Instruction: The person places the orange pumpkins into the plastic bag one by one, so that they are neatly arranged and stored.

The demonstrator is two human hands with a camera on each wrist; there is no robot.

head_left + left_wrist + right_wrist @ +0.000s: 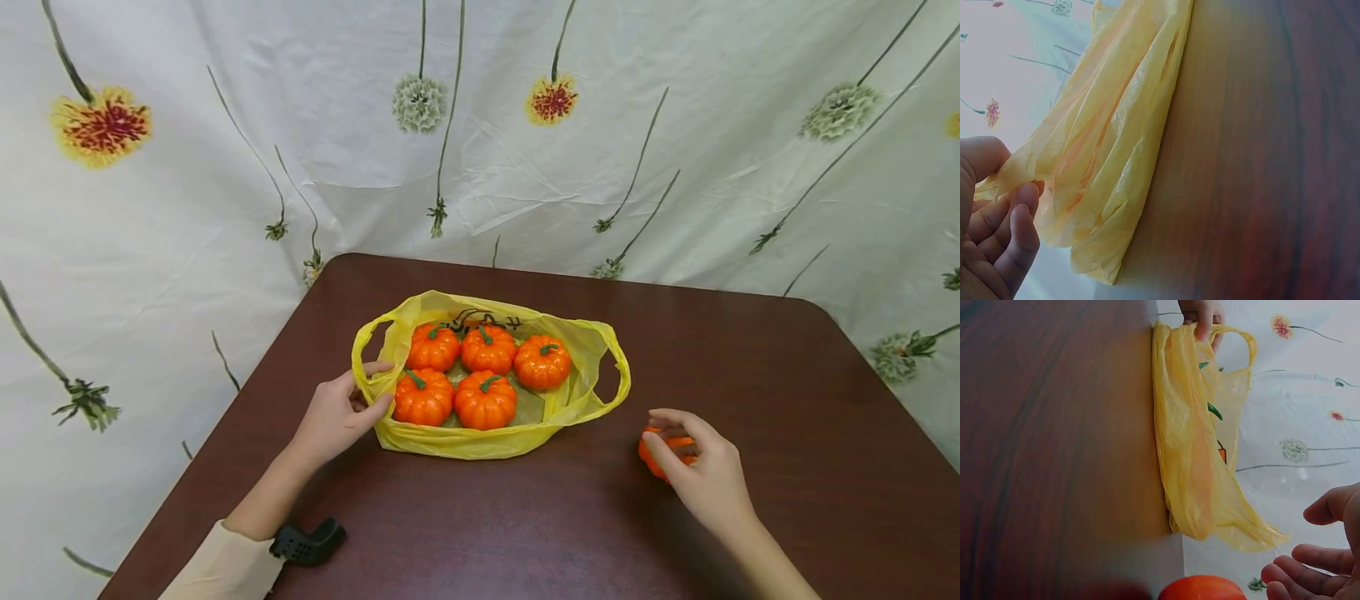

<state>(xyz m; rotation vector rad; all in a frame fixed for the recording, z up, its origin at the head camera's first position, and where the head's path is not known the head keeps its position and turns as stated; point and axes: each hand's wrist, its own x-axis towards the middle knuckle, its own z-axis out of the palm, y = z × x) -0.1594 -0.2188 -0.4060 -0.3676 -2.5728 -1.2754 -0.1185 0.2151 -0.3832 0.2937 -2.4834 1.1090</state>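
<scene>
A yellow plastic bag lies on its base on the table, its mouth spread and its two handle loops to the sides. Inside sit several small orange pumpkins with green stems. At the bag's left side, my left hand pinches the plastic near the handle; the left wrist view shows the thumb and fingers on it. To the right of the bag, one more orange pumpkin rests on the table, partly hidden behind my right hand. In the right wrist view that hand hovers above this pumpkin, fingers apart and holding nothing.
The dark brown table runs beneath everything. A pale cloth printed with flowers hangs behind its far edge and along the left. A black band is on the left wrist.
</scene>
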